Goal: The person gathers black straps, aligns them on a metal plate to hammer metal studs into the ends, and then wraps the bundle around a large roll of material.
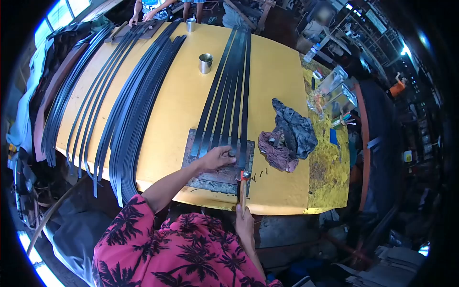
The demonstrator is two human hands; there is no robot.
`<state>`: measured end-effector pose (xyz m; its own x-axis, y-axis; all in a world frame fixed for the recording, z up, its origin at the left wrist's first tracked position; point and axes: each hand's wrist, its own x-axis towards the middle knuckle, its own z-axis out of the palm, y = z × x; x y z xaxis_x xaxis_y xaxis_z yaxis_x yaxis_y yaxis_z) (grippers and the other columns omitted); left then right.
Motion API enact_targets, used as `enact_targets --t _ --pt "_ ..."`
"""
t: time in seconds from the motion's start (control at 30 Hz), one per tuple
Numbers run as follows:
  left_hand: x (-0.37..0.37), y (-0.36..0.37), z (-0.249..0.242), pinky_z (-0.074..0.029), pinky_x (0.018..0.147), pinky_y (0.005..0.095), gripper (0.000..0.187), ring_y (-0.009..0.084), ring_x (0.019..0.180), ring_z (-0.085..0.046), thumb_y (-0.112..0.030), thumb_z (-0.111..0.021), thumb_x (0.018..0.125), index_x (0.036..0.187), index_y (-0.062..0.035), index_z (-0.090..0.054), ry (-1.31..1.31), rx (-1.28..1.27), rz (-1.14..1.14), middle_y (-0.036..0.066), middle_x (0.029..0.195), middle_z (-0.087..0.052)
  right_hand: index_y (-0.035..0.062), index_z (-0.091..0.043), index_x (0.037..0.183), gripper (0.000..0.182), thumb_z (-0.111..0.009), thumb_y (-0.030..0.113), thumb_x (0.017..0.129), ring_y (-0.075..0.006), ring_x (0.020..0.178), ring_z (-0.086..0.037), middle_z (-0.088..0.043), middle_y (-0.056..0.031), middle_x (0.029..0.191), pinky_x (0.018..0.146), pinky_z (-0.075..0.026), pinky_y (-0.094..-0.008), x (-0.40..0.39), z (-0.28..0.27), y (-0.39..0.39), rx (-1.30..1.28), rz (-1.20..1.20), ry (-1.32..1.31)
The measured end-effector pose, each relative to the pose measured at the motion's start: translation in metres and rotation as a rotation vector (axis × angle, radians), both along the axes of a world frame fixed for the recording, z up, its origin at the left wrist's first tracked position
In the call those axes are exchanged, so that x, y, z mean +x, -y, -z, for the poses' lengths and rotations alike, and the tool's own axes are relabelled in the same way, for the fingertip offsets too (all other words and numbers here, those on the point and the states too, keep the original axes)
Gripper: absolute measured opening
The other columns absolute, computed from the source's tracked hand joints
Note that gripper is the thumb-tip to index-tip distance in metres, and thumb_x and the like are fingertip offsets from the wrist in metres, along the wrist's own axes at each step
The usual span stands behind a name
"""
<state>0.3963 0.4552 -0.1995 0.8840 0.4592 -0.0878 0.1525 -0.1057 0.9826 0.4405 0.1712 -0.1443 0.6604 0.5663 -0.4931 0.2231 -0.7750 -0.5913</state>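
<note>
My right hand (245, 222) is closed around the wooden handle of a hammer (244, 189). Its head, with a bit of red and bright metal, rests over the near right part of a dark worn board (210, 184). My left hand (219, 159) is closed, fingers curled at the near ends of the dark straps; a small dark round thing shows by its fingertips, too small to name. Several long black straps (224, 110) run side by side from the board to the far table edge. Small dark offcuts (260, 173) lie beside the board.
Thick bundles of black straps (143, 105) cover the yellow table's (277, 57) left side. Two metal cups (205, 63) (191, 25) stand farther back. Crumpled dark cloths (289, 134) lie right, near bottles and pens. Another person's hands (134, 20) are at the far left.
</note>
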Motion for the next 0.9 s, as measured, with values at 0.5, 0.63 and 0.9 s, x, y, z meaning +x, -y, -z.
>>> enact_targets --t 0.5,0.63,0.9 --pt "-0.052 0.120 -0.027 -0.046 0.078 0.0268 0.034 0.0089 0.089 -0.052 -0.027 -0.070 0.093 0.114 -0.0021 -0.060 -0.134 -0.425 0.130 0.001 0.093 -0.060 -0.0033 -0.062 0.106 0.051 -0.073 0.041 0.084 -0.0293 0.077 -0.065 -0.067 -0.0192 0.083 0.069 -0.048 -0.0405 0.025 -0.006 0.004 0.150 -0.006 -0.226" --pt "-0.041 0.080 -0.014 -0.044 0.072 0.0259 0.032 0.0080 0.083 -0.049 -0.027 -0.071 0.091 0.110 -0.0023 -0.061 -0.124 -0.246 -0.008 -0.001 0.088 -0.057 -0.0040 -0.062 0.107 0.049 -0.076 0.037 0.083 -0.0296 0.079 -0.066 -0.068 -0.0194 0.084 0.072 -0.050 -0.0404 0.030 0.018 0.016 0.161 -0.076 -0.118" --pt "0.011 0.001 -0.012 -0.040 0.061 0.0340 0.035 0.0143 0.067 -0.046 -0.027 -0.073 0.088 0.098 0.0015 -0.056 -0.130 0.086 -0.013 0.007 0.068 -0.050 -0.0037 -0.061 0.099 0.050 -0.069 0.044 0.087 -0.0407 0.078 -0.066 -0.066 -0.0243 0.082 0.067 -0.049 -0.0459 0.032 0.027 0.015 0.141 -0.101 -0.094"
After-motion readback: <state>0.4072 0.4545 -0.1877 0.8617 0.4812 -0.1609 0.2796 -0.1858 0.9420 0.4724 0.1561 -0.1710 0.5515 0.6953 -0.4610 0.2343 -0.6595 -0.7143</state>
